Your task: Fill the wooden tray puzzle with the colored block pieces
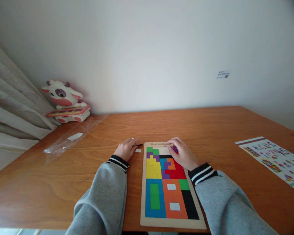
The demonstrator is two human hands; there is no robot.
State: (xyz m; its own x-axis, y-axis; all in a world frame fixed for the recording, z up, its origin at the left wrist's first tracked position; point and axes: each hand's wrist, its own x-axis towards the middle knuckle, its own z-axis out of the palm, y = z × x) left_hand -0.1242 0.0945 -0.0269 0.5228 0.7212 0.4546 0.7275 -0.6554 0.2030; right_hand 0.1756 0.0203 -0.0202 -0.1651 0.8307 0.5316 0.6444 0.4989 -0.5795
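Observation:
A wooden puzzle board (143, 202) lies upright in front of me, mostly filled with coloured blocks. Its upper part shows a bare strip beside a green piece (155, 152). My left hand (126, 149) rests on the table left of the board's top, fingers closed on a thin black piece (138, 145). Close by lies a small white piece (138, 150). Over the board's upper right corner is my right hand (182, 154), its fingers bent together near purple blocks; what they hold, if anything, is too small to make out.
A cow toy with a keyboard (68, 104) sits at the back left, with a clear plastic bag (63, 143) before it. On the right lies a printed pattern sheet (274, 160). A wall (156, 58) stands behind the table (107, 127).

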